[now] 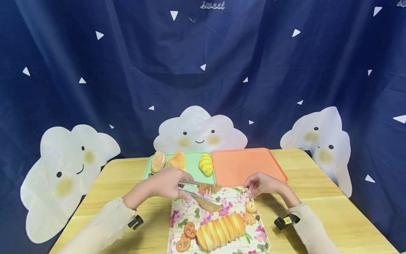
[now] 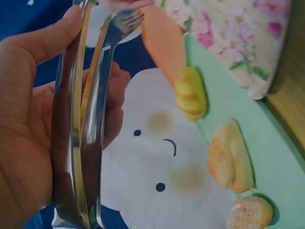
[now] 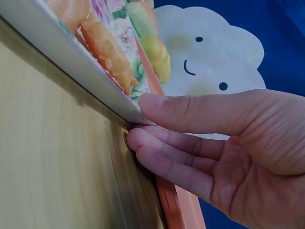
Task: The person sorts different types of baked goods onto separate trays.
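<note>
My left hand (image 1: 168, 181) holds metal tongs (image 1: 207, 203) over the far part of a floral tray (image 1: 182, 214). Their two arms are spread, with nothing between the tips. In the left wrist view, the thumb and fingers curl round the tongs (image 2: 66, 143), whose tip looks like a slotted fork. My right hand (image 1: 264, 184) pinches the tray's far right corner, thumb on top and fingers under the rim, as the right wrist view shows. A long striped bread loaf (image 1: 221, 231) lies on the tray, between two pretzels (image 1: 190, 230) and two cookies (image 1: 249, 218).
Behind the floral tray, a green tray (image 1: 191, 175) carries a sesame bun (image 1: 158, 162), a folded pastry (image 1: 177, 160) and a yellow ridged bread (image 1: 206, 164). To its right is an orange tray (image 1: 245, 165). All stand on a wooden table (image 1: 330, 208) before a blue curtain.
</note>
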`<state>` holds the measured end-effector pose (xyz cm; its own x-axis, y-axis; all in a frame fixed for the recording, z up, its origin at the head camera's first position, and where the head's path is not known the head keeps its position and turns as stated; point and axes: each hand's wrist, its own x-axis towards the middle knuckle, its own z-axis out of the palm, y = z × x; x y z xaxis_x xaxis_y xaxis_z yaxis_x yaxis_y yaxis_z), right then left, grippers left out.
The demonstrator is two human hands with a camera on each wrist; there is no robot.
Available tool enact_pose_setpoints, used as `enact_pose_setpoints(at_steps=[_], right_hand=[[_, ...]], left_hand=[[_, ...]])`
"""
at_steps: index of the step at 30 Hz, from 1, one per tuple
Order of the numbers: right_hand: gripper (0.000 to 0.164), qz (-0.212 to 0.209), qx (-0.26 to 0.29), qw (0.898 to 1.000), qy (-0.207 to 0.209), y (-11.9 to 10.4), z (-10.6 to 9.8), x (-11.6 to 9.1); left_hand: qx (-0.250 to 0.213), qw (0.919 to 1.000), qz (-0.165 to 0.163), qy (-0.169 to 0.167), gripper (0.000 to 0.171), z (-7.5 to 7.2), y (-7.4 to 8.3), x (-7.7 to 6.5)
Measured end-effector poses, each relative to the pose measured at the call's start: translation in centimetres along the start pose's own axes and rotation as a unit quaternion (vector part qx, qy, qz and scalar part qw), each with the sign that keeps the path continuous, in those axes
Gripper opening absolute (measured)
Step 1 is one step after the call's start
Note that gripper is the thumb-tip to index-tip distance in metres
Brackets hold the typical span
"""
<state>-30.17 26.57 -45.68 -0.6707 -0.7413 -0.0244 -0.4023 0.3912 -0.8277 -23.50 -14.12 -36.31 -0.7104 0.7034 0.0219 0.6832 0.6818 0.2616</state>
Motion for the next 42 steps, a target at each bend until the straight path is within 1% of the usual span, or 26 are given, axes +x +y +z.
enact_pose_setpoints(at_steps=[3,6,11,15,22,26,29,32,37,42], right_hand=[[0.032,0.002,0.002,1.000,0.000,0.1,0.0,-0.1],[0.033,0.003,0.004,1.000,0.001,0.0,-0.1,-0.1],[0.034,0.003,0.008,1.000,0.001,-0.2,-0.1,-0.1],[0.033,0.002,0.012,1.000,-0.001,-0.2,-0.1,-0.1],[0.034,0.008,0.013,1.000,-0.001,0.1,-0.2,0.0],[0.034,0.007,0.011,1.000,-0.001,0.2,-0.3,0.0],[0.034,0.006,0.012,1.000,-0.001,0.2,-0.3,0.0],[0.034,0.007,0.013,1.000,0.000,0.1,-0.2,0.0],[0.033,0.008,0.013,1.000,0.000,-0.1,-0.2,0.0],[0.033,0.006,0.006,1.000,0.000,-0.1,-0.2,0.0]], left_hand=[[0.008,0.9994,0.009,-0.032,0.051,0.4,0.3,-0.3],[0.010,0.9986,0.010,-0.051,0.050,0.6,0.6,-0.4],[-0.009,0.9978,0.009,-0.065,0.039,0.7,1.1,-0.3],[-0.015,0.9966,0.009,-0.081,0.029,0.9,1.2,0.0],[-0.020,0.9899,-0.013,-0.140,0.025,1.1,1.5,0.7],[-0.049,0.9856,-0.012,-0.162,0.023,1.7,1.3,1.0],[-0.062,0.9840,-0.002,-0.167,0.025,2.2,0.8,1.3],[-0.063,0.9838,0.009,-0.167,0.027,2.5,0.5,1.4],[-0.069,0.9855,0.025,-0.153,0.027,2.6,0.5,1.3],[-0.073,0.9876,0.032,-0.136,0.024,2.6,0.5,1.0]])
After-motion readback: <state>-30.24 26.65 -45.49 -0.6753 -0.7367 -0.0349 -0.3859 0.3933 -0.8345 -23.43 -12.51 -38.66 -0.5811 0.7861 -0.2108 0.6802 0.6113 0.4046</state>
